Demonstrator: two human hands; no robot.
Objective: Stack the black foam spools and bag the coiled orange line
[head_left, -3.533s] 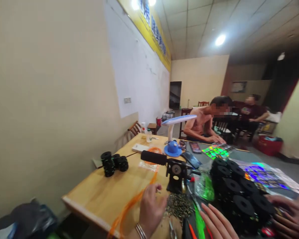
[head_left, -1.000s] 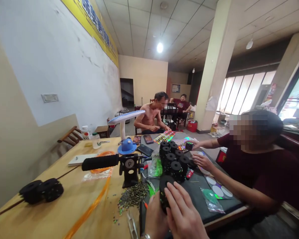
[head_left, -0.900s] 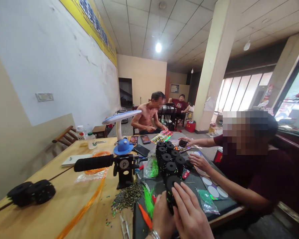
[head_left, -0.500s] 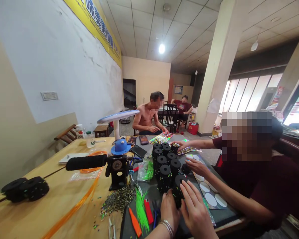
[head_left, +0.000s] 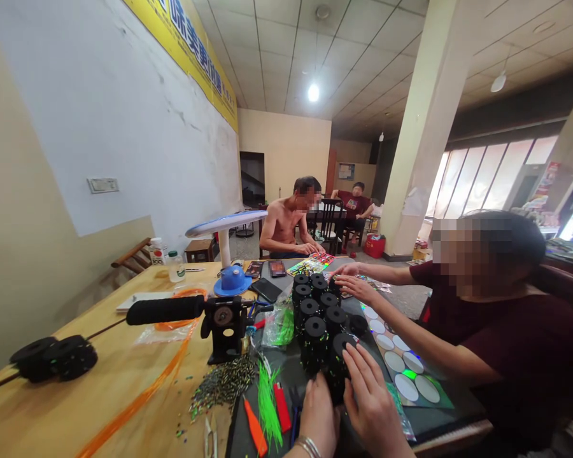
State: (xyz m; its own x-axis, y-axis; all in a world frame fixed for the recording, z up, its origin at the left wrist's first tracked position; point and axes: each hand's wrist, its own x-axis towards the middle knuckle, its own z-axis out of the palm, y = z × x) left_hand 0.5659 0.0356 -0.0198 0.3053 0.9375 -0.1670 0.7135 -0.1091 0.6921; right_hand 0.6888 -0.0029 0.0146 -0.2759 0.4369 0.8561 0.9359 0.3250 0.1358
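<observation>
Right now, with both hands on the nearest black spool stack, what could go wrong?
1. The black spool stack held between the left hand and right hand stands close against other tall stacks; a push could topple them.
2. A co-worker's hand reaches over the far stacks, so the two of you might bump.
3. The bead pile, lighter and small snips lie loose beside the left hand; a sweep could scatter them.

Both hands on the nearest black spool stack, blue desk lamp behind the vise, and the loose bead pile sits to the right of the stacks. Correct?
Not quite: the head view shows the bead pile to the left of the spool stacks, on the wooden table in front of the vise. The rest holds: left hand and right hand are on the nearest black spool stack, with the blue desk lamp behind the vise.
</observation>
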